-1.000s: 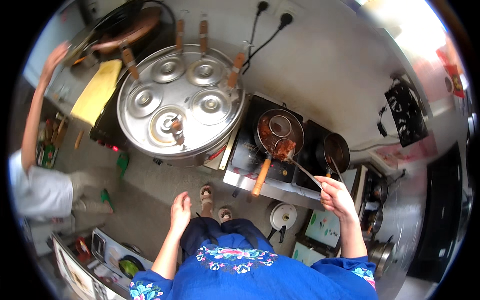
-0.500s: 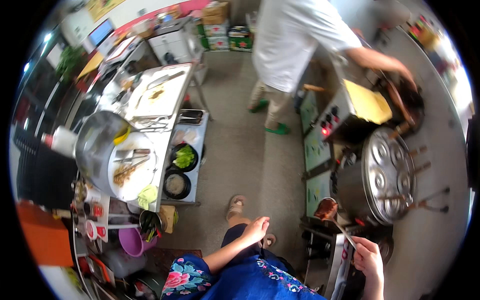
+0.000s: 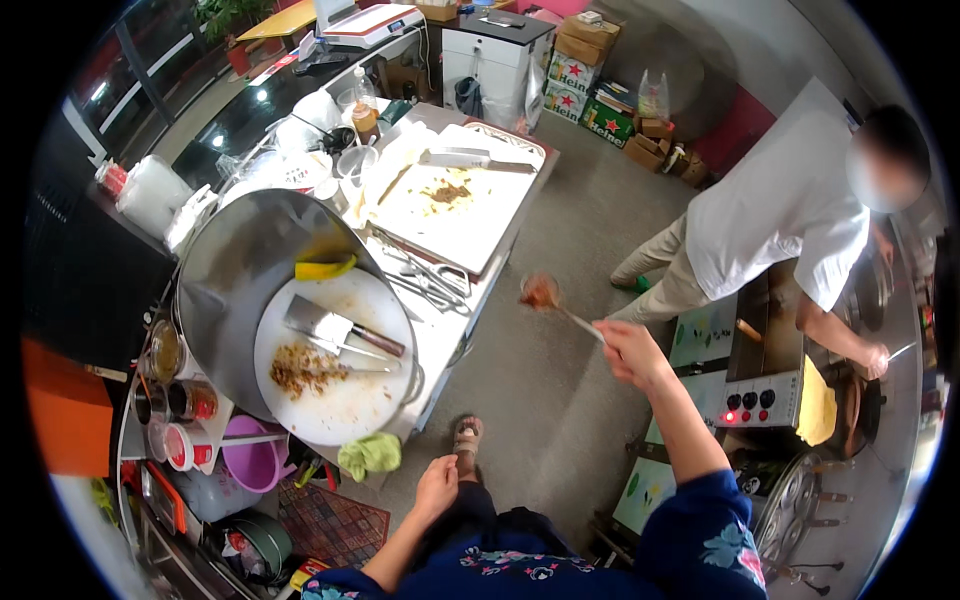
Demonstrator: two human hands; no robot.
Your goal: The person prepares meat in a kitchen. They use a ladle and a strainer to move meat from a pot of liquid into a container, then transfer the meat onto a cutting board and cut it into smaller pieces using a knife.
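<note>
My right hand is shut around the handle of a ladle, held out in front of me above the floor. Reddish-brown food fills the ladle's bowl; its kind is hard to make out. Low near my body, my left hand is loosely closed, with nothing visible in it. To its upper left, a round white chopping board carries a cleaver, a knife and chopped brown bits. A green cloth hangs at the table's near corner, the thing nearest my left hand.
A large metal basin stands behind the round board. Farther along the table lies a rectangular board with another cleaver. At right, a person in a white shirt leans over the stove, near a large lidded pot. A purple bucket sits lower left.
My view has turned left toward the table. The ladle in my right hand has moved from beside the big pot to over the aisle. My left hand has come down lower.
</note>
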